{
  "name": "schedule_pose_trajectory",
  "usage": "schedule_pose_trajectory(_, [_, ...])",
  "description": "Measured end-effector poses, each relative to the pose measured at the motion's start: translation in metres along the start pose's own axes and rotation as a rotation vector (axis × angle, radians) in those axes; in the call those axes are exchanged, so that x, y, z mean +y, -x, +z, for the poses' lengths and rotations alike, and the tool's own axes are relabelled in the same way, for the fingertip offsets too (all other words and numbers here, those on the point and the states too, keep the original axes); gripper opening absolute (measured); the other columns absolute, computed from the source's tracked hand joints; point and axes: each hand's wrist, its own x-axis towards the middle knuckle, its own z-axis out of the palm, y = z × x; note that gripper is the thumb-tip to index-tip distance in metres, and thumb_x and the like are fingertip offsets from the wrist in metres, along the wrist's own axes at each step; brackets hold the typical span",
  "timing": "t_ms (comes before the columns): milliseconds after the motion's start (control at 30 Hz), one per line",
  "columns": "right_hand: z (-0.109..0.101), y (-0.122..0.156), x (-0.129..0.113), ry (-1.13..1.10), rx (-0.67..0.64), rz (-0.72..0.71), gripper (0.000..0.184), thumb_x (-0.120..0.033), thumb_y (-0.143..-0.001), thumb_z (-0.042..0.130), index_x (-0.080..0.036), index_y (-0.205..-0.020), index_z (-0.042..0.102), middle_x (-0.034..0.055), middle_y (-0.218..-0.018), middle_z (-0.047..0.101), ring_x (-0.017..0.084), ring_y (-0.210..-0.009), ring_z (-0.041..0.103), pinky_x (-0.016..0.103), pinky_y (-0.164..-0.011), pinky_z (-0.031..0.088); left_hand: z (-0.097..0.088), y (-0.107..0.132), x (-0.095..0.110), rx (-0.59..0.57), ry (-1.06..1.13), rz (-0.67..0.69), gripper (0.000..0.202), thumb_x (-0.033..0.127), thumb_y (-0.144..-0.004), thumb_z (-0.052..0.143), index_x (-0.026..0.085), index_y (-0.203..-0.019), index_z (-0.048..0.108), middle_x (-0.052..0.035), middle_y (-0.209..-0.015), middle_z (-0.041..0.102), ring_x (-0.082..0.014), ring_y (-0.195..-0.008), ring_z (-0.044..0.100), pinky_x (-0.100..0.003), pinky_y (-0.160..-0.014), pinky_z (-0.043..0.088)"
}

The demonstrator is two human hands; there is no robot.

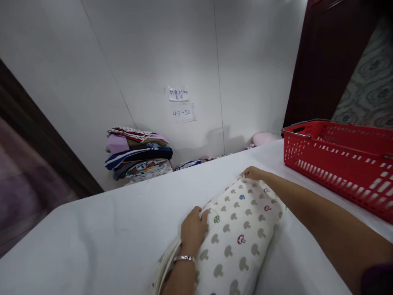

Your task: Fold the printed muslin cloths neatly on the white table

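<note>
A cream cloth [238,229] printed with grey, red, blue and green mushrooms lies in folded layers on the white-covered table [101,233]. My left hand [193,227], with a silver bracelet at the wrist, grips the cloth's left edge with its fingers curled over the layers. At the far end, my right hand [252,173] pinches the cloth's upper corner; the right forearm stretches in from the right side. Lower on the left, the cloth's layered edges curve towards me and run out of view at the bottom.
On the right of the table stands a red plastic basket [331,162] with metal handles. A stack of folded clothes and cloths [139,155] rises beyond the table's far edge. Two paper labels [183,112] hang on the white wall. A pink rounded thing [264,138] shows behind the table.
</note>
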Motion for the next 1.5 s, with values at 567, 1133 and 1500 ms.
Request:
schedule_pose_trajectory(567, [0.011, -0.004, -0.001, 0.009, 0.177, 0.158, 0.028, -0.013, -0.069, 0.057, -0.021, -0.092, 0.07, 0.0034, -0.092, 0.069, 0.02, -0.086, 0.062, 0.026, -0.077, 0.046, 0.0, -0.001, 0.0, 0.002, 0.023, -0.015, 0.032, 0.046, -0.089, 0.038, 0.022, -0.098, 0.056, -0.0047, -0.092, 0.066, -0.0187, -0.086, 0.059, -0.027, -0.072, 0.036])
schedule_pose_trajectory(1133, [0.01, 0.008, -0.001, -0.197, 0.187, 0.206, 0.014, -0.02, -0.068, 0.058, -0.017, -0.08, 0.064, 0.0025, -0.079, 0.066, 0.015, -0.073, 0.059, 0.022, -0.064, 0.045, 0.004, -0.001, -0.001, 0.088, 0.032, -0.001, 0.022, 0.039, -0.087, 0.043, 0.02, -0.089, 0.052, -0.0038, -0.087, 0.062, -0.018, -0.084, 0.056, -0.027, -0.069, 0.034])
schedule_pose_trajectory(1500, [0.004, 0.009, -0.002, -0.275, 0.204, 0.16, 0.02, -0.02, -0.065, 0.058, -0.017, -0.084, 0.065, 0.0033, -0.079, 0.067, 0.016, -0.071, 0.059, 0.023, -0.064, 0.045, 0.005, -0.001, -0.002, 0.065, 0.03, -0.002, 0.023, 0.04, -0.088, 0.042, 0.02, -0.09, 0.053, -0.0039, -0.089, 0.062, -0.0171, -0.083, 0.056, -0.027, -0.069, 0.035])
